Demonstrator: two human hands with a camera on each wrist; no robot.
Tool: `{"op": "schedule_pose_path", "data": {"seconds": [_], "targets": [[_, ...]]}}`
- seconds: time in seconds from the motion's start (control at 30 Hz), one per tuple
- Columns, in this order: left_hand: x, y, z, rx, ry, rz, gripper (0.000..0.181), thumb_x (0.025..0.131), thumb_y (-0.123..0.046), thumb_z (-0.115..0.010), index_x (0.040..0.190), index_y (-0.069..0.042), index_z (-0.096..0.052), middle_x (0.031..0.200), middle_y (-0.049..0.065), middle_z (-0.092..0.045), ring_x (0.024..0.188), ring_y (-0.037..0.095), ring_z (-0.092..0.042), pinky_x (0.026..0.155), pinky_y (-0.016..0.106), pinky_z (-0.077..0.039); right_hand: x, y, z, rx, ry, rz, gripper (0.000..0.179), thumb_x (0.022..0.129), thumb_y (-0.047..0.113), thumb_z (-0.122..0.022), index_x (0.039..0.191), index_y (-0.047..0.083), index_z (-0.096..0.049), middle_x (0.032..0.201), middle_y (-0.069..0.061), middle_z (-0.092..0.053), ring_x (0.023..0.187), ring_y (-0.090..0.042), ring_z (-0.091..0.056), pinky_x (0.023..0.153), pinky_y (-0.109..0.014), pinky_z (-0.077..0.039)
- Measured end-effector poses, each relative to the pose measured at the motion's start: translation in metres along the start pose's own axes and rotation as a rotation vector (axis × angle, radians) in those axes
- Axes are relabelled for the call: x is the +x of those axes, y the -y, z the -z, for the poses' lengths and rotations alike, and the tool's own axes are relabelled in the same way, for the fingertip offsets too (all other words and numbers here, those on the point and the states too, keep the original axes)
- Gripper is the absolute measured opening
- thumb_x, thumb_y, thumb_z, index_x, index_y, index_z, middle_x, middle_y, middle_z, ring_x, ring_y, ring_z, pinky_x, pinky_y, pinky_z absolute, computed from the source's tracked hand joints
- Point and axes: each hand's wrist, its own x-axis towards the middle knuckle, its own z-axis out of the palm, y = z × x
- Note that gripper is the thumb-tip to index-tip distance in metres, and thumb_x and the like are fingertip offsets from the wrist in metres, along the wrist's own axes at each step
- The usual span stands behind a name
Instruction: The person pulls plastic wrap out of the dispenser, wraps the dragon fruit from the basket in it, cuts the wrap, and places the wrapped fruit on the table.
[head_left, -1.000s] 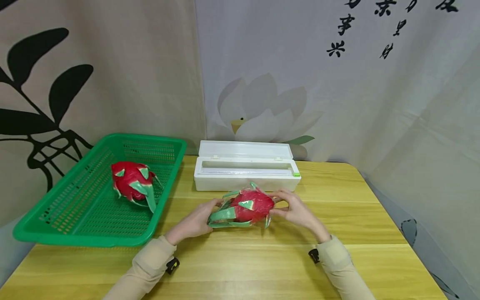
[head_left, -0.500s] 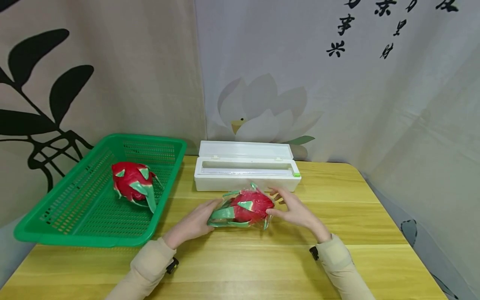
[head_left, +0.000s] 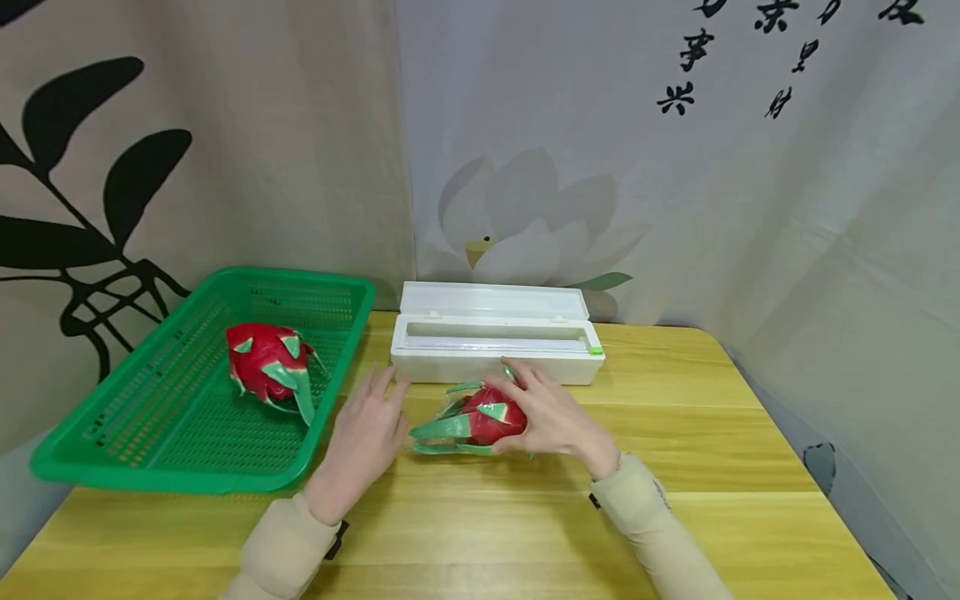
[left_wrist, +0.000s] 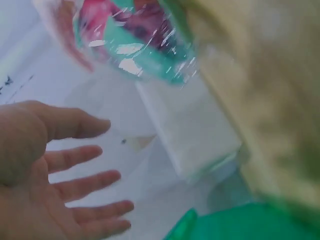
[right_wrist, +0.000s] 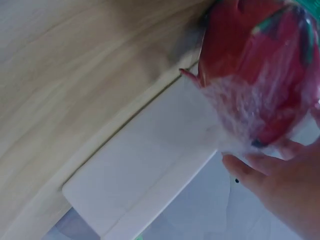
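A red dragon fruit [head_left: 491, 421] with green scales sits on the table in front of the white box, in clear plastic film that glints in the left wrist view. My right hand [head_left: 558, 417] grips its right end from above, thumb at the front and fingers over the far side. In the right wrist view, crinkled film covers the end of the fruit near my fingers [right_wrist: 245, 170]. My left hand [head_left: 363, 433] is off the fruit, just to its left. Its fingers are spread and hold nothing, as the left wrist view also shows.
Behind the fruit stands a white cling film box [head_left: 450, 367], lid raised, with a roll inside. A green plastic basket [head_left: 187, 479] at the left holds another dragon fruit [head_left: 266, 362]. The wooden table [head_left: 712, 433] meets a printed curtain at the back.
My left hand has let go of the fruit's left end and drawn back left with fingers extended. My right hand has moved left, further over the fruit, and grips it.
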Motion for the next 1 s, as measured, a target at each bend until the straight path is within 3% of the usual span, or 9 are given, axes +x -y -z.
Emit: {"op": "schedule_pose_path", "data": {"seconds": [0.13,0.3,0.43,0.67,0.87,1.0], "targets": [[0.002,0.010,0.019,0.097,-0.017,0.047,0.044,0.078,-0.002,-0.070,0.121,-0.001,-0.060,0.128,0.027,-0.056,0.123,0.053,-0.045,0.096,0.069,-0.039,0.003,0.001,-0.005,-0.007,-0.026,0.025,0.088,0.064,0.059,-0.079,0.139,0.026,-0.046,0.148,-0.016,-0.035,0.125,-0.037,-0.047,0.093,-0.049,-0.050],[0.001,0.034,0.033,0.151,0.085,0.113,0.050,0.082,-0.006,-0.068,0.131,-0.003,-0.054,0.134,0.029,-0.051,0.125,0.055,-0.042,0.092,0.076,-0.034,0.003,0.002,-0.009,0.039,-0.022,-0.016,0.086,0.065,0.058,-0.080,0.138,0.029,-0.046,0.147,-0.015,-0.035,0.121,-0.031,-0.048,0.078,-0.041,-0.056],[-0.002,0.047,0.033,0.155,0.111,0.140,0.047,0.084,-0.007,-0.066,0.129,0.000,-0.055,0.129,0.029,-0.055,0.119,0.053,-0.048,0.090,0.076,-0.035,0.002,0.003,-0.010,0.065,-0.017,-0.063,0.084,0.066,0.058,-0.079,0.138,0.030,-0.046,0.143,-0.015,-0.037,0.117,-0.029,-0.048,0.075,-0.040,-0.056],[-0.005,0.052,0.029,0.148,0.062,0.118,0.037,0.083,-0.004,-0.065,0.119,0.006,-0.061,0.115,0.026,-0.064,0.101,0.046,-0.060,0.081,0.069,-0.045,-0.002,0.003,-0.010,0.085,-0.051,-0.128,0.078,0.068,0.054,-0.079,0.135,0.028,-0.049,0.137,-0.017,-0.041,0.111,-0.030,-0.050,0.076,-0.042,-0.055],[-0.005,0.052,0.031,0.135,0.085,0.133,0.038,0.085,-0.005,-0.065,0.120,0.006,-0.060,0.117,0.026,-0.063,0.103,0.046,-0.059,0.083,0.070,-0.044,-0.008,0.000,-0.008,0.108,-0.043,-0.226,0.077,0.071,0.052,-0.078,0.138,0.029,-0.047,0.138,-0.017,-0.041,0.113,-0.030,-0.048,0.081,-0.046,-0.052],[-0.005,0.053,0.031,0.126,0.094,0.138,0.038,0.085,-0.005,-0.064,0.121,0.006,-0.060,0.118,0.026,-0.063,0.104,0.046,-0.059,0.083,0.071,-0.044,-0.014,-0.004,-0.008,0.108,-0.049,-0.248,0.076,0.072,0.051,-0.077,0.139,0.029,-0.047,0.138,-0.017,-0.042,0.113,-0.030,-0.048,0.081,-0.046,-0.051]]}}
